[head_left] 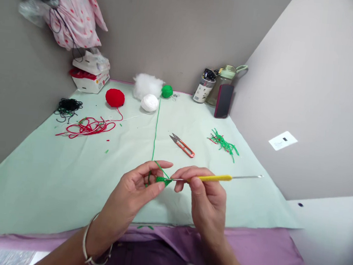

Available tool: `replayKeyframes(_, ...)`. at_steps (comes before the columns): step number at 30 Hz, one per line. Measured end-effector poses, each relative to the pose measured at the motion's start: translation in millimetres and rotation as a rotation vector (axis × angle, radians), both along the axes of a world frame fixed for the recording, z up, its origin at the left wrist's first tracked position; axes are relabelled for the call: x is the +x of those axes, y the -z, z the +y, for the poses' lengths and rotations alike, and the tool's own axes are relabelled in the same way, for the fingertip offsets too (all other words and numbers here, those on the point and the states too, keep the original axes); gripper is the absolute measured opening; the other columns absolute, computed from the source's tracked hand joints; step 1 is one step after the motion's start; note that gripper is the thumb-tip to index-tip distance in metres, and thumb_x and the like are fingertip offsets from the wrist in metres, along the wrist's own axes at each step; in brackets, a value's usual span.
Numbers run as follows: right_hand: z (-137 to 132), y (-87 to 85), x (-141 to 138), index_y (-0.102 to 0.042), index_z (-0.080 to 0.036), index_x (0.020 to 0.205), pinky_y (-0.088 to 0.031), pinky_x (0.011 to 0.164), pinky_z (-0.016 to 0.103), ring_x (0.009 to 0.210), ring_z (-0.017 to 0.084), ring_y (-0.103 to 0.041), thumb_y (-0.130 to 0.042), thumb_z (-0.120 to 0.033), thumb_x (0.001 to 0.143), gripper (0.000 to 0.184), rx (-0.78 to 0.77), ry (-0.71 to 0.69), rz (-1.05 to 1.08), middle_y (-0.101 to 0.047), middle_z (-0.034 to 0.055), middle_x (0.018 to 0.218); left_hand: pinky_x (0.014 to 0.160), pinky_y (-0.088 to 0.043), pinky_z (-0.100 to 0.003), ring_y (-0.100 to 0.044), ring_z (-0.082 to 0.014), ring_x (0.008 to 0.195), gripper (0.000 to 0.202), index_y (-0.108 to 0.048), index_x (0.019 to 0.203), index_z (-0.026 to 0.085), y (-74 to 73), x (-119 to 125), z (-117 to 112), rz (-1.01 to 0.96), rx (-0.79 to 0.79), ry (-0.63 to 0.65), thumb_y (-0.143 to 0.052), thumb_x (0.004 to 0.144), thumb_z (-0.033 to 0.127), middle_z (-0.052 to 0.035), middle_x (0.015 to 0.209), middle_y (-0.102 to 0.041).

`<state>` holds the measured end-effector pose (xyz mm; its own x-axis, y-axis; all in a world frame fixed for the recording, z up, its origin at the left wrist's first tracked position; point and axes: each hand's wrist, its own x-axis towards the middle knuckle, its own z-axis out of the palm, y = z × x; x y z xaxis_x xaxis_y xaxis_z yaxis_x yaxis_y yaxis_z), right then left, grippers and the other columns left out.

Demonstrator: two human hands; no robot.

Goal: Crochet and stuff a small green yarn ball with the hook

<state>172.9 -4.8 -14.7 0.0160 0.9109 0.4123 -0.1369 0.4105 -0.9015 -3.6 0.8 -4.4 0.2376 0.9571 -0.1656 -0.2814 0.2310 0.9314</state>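
My left hand (138, 187) pinches a small piece of green crochet work (162, 181) between thumb and fingers, its index finger stretched out above. Green yarn (155, 134) runs over that hand and back to a green yarn ball (167, 91) at the rear of the table. In my right hand (206, 193) is a crochet hook with a yellow handle (215, 178), held like a pencil. The hook's left tip meets the right end of the green piece; its other metal end points right. A silver bangle circles my left wrist.
Orange-handled thread snips (183, 145) lie just beyond my hands. Green yarn scraps (223, 143) are at right, tangled red yarn (89, 128) and black yarn (68, 107) at left. A red ball (115, 98), white ball (149, 103), stuffing (148, 86), phone (223, 101) and bottle (214, 92) stand behind.
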Motion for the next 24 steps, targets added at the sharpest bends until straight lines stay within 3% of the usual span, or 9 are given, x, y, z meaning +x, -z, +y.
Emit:
replayKeyframes(8,-6.5,-4.8,3.2,-0.071,-0.023,0.116,-0.058,0.089,0.031,0.101,0.018,-0.072,-0.050,-0.011,0.108,0.025,0.295,0.049,-0.344,-0.075,0.0052,0.099,0.082,-0.042,-0.028,-0.052,-0.0149,0.084,0.028,-0.082,0.116,0.038,9.6,-3.7,0.1,0.107,0.113,-0.043,-0.079,0.091,0.025,0.0019,0.092,-0.063)
replayKeyframes(18,-7.3,-2.9,5.1,-0.070,-0.024,0.116,-0.060,0.081,0.033,0.092,0.018,-0.074,-0.051,-0.013,0.109,0.023,0.278,0.059,-0.282,-0.078,0.0055,0.104,0.083,-0.043,-0.028,-0.053,-0.0154,0.084,0.027,-0.083,0.115,0.039,5.1,-2.5,-1.0,0.139,0.162,-0.060,-0.079,0.092,0.025,0.0018,0.095,-0.066)
replayKeyframes(24,-4.3,0.0,1.7,-0.070,-0.023,0.116,-0.063,0.082,0.034,0.096,0.020,-0.075,-0.049,-0.017,0.110,0.023,0.379,0.110,-0.403,-0.078,0.0070,0.097,0.080,-0.045,-0.028,-0.053,-0.0151,0.080,0.026,-0.085,0.112,0.035,4.4,0.1,-0.9,0.127,0.151,-0.085,-0.082,0.088,0.024,0.0010,0.090,-0.065)
